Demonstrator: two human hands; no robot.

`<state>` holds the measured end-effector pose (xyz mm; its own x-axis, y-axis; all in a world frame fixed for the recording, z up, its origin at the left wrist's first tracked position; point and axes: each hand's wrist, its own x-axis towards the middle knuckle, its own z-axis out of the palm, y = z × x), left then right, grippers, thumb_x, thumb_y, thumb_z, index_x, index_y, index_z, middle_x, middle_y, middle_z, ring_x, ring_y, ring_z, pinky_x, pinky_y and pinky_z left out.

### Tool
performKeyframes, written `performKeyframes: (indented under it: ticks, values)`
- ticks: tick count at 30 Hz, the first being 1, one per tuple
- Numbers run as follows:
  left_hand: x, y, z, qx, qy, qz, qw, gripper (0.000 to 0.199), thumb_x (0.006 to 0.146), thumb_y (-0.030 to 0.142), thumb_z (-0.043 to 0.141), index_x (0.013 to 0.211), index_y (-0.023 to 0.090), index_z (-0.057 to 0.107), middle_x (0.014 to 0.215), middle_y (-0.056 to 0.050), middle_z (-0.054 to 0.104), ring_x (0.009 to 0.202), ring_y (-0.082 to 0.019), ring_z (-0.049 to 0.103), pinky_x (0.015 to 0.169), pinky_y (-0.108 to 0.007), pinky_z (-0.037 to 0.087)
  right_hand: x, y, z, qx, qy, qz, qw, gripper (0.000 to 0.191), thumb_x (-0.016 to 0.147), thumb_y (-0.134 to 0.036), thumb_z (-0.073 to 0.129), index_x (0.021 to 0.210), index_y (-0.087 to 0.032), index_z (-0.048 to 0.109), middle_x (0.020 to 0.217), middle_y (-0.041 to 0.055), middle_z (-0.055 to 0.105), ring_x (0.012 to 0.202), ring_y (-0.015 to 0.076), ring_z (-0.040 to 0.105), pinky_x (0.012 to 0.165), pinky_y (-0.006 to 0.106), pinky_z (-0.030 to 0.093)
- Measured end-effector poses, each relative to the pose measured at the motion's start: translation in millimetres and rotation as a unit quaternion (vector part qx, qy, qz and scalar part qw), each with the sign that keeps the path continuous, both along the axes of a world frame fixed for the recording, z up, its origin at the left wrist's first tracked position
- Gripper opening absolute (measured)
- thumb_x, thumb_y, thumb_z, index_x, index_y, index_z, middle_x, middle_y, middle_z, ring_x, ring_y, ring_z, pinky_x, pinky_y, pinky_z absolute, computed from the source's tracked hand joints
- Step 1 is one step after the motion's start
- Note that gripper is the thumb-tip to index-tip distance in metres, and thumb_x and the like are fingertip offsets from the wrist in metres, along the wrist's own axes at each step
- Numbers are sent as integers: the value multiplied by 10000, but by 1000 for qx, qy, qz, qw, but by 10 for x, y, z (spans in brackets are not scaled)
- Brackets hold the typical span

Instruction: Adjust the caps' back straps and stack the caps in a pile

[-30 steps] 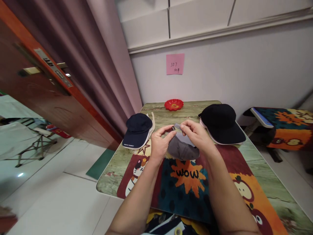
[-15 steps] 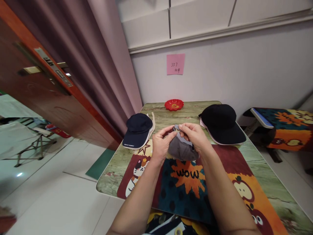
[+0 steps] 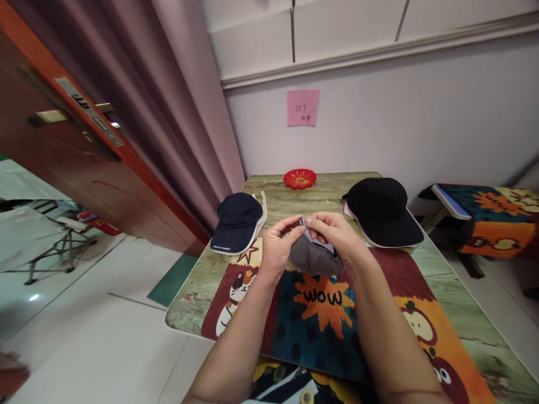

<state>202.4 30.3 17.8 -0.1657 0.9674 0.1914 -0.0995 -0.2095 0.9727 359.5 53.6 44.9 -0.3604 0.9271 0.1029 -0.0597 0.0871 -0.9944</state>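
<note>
Working at the back strap (image 3: 301,222) of the gray cap (image 3: 315,258), the left hand (image 3: 277,247) and right hand (image 3: 340,234) pinch it with narrowed fingers over the patterned mat (image 3: 324,303), seemingly needing careful alignment next.

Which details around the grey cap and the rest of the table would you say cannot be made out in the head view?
- Strap ends of the grey cap: covered by the fingers of the left hand and right hand.
- Inside of the black cap: hidden beneath its crown.
- Near edge of the table: partly behind the forearms.
</note>
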Motion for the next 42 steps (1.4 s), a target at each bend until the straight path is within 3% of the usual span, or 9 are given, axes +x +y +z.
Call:
performKeyframes:
  ticks: [7,14,18,21,25,28,35,42]
  values:
    - [-107,-33,67,38,103,-33,993,291,720,309,843,993,210,815,1008,-70,794,958,-228,718,907,-343,553,118,34,-17,39,-34,35,998,417,817,-577,689,707,-182,615,581,-26,545,509,86,392,488,239,277]
    - [-171,-71,173,93,216,-39,971,227,784,299,799,997,220,809,996,-62,780,938,-214,704,904,-331,527,122,11,18,33,-47,47,997,441,780,-595,727,703,-170,638,591,-15,566,519,90,422,503,240,302]
    - [-215,-67,194,115,274,-26,955,200,796,292,786,985,231,805,959,-58,771,929,-216,693,897,-337,514,57,-15,22,26,-48,35,998,446,784,-599,722,708,-168,633,617,-7,583,523,92,439,498,237,314]
    - [-249,-60,197,126,304,-3,944,177,807,278,771,976,241,804,959,-56,769,938,-215,687,896,-335,508,13,-25,7,48,-33,16,998,396,820,-561,698,818,-168,649,643,-15,585,531,93,438,499,235,314]
    - [-260,-62,178,122,299,10,946,181,808,302,776,970,228,806,978,-71,770,937,-218,694,876,-331,517,16,-16,-13,83,-43,22,995,351,815,-436,735,1041,-179,657,611,-64,522,533,95,429,512,231,319]
    - [-228,-83,184,110,296,17,949,160,794,265,779,943,217,812,972,-67,780,943,-221,703,876,-324,521,40,-3,-20,109,-70,36,991,335,822,-361,729,1107,-187,703,638,-54,540,572,103,468,549,233,355]
    - [-136,-158,261,48,278,35,959,182,797,245,746,954,189,818,891,-37,786,821,-208,714,783,-301,540,35,-18,-5,151,-114,-18,982,300,808,-323,745,1082,-209,786,855,26,753,786,185,667,700,273,485]
    - [-101,-148,222,43,269,6,962,310,800,188,676,1088,172,792,961,-59,788,795,-191,699,714,-274,531,41,-5,-16,220,-147,-74,962,213,820,-282,753,1025,-242,795,984,19,800,909,218,732,834,310,521]
